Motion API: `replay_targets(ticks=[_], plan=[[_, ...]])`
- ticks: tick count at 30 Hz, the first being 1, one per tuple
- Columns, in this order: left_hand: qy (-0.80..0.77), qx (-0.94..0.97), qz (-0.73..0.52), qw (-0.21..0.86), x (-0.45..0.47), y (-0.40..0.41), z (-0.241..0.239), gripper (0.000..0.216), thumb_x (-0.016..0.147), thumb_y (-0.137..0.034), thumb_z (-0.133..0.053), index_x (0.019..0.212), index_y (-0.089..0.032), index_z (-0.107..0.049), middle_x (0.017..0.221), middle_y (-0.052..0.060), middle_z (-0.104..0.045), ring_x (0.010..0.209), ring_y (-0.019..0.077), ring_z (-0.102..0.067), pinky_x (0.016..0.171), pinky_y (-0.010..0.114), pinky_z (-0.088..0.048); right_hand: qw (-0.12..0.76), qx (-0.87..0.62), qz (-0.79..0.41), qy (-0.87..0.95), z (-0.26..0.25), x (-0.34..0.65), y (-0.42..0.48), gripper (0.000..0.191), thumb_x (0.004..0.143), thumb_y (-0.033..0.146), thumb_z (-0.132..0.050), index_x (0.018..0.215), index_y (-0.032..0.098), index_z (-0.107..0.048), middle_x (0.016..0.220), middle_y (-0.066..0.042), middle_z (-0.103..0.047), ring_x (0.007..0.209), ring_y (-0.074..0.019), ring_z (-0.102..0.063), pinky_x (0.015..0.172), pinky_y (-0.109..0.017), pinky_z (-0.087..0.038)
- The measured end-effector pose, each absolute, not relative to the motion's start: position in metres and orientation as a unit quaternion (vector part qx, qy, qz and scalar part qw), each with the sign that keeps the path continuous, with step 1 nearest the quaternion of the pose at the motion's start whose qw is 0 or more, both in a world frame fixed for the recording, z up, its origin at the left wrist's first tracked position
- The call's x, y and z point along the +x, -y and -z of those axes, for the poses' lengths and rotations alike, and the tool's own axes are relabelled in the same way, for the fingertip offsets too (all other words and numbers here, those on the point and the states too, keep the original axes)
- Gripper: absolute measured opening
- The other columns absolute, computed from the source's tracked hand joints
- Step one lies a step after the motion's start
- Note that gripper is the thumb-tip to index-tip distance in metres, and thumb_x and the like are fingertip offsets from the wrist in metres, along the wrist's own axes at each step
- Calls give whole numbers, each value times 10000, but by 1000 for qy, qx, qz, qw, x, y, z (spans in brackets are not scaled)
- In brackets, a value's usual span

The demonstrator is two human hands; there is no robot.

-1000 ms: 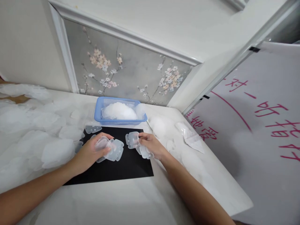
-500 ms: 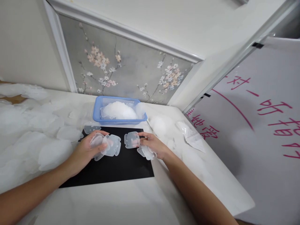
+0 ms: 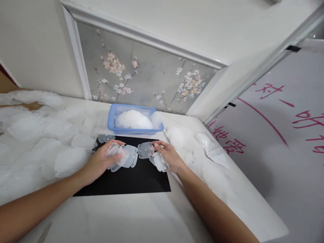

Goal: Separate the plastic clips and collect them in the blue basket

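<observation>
Since the earlier frame, the frosted, notched plastic cards (image 3: 128,156) in the left hand (image 3: 102,158) and the squarish translucent plastic piece (image 3: 146,150) in the right hand (image 3: 172,158) have drawn together, edges all but meeting; contact is hard to tell. Overlap hides the cards' number. The left grip is closed narrowly on its fan; the right grip pinches its piece at the left, with overlapping clear pieces (image 3: 160,162) on its near side. Beneath is a black rectangular sheet (image 3: 126,184) on the white counter (image 3: 121,216); a blue plastic basket (image 3: 131,131) stands beyond, a blurred whitish pile (image 3: 71,162) left.
</observation>
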State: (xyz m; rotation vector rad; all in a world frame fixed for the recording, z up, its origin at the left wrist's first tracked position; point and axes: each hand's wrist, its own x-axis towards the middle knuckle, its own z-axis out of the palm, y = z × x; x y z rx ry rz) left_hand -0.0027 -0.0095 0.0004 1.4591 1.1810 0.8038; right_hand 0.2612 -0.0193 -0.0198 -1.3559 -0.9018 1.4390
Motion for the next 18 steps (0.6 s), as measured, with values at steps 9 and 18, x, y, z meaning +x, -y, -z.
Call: replay_targets(ticks=[9,18], plan=[[-488,593,-338,544,-1,11,-3,449,764,-435,-682,1162,-246,-595,919,11,-644,831,222,-612,699,309,-476,503,-570,-448,469,23,245,20,193,753,372,-627,785,184,-657,678,5,-620,603,-143,-566,589,-280,-459],[-464,626,-337,528,2,11,-4,438,779,-490,-674,1129,-239,-596,921,17,-665,836,228,-634,736,324,-502,383,-463,-321,732,17,225,43,418,836,184,-629,1228,326,-664,1004,-21,-678,925,-195,-652,847,-339,-515]])
